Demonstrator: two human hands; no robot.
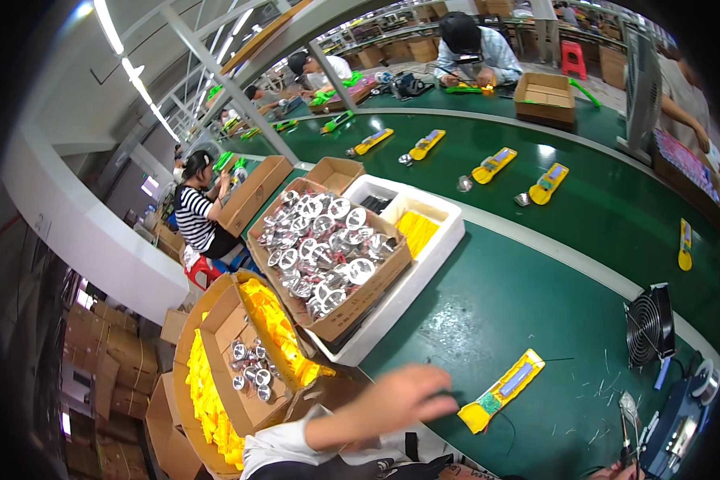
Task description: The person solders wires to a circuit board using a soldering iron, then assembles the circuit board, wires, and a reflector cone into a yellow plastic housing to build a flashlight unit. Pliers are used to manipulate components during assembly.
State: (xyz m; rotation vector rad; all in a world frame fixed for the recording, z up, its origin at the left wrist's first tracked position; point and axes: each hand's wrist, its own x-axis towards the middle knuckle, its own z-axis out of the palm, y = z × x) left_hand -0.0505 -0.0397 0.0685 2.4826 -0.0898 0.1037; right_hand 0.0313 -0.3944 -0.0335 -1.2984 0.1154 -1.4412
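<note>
A yellow flashlight half-shell (474, 418) lies open on the green bench, with a violet battery cell (515, 379) and a small green circuit board (490, 402) inside it. Just left of its wide end is my left hand (408, 396), held over the bench edge and blurred by motion; whether its fingers hold anything is unclear. At the lower right edge, my right hand (621, 472) is partly cut off by the picture. Its fingers are closed round the dark handle of what looks like a soldering iron (626, 436), pointing away from me.
A carton of silver reflectors (320, 240) rests on a white foam tray (408, 300). Left of me, a carton (216, 320) holds yellow shells. A black fan (650, 324) and a blue device with a wire reel (684, 428) stand right. Beyond, a green conveyor (600, 208) carries yellow flashlights; co-workers sit along it.
</note>
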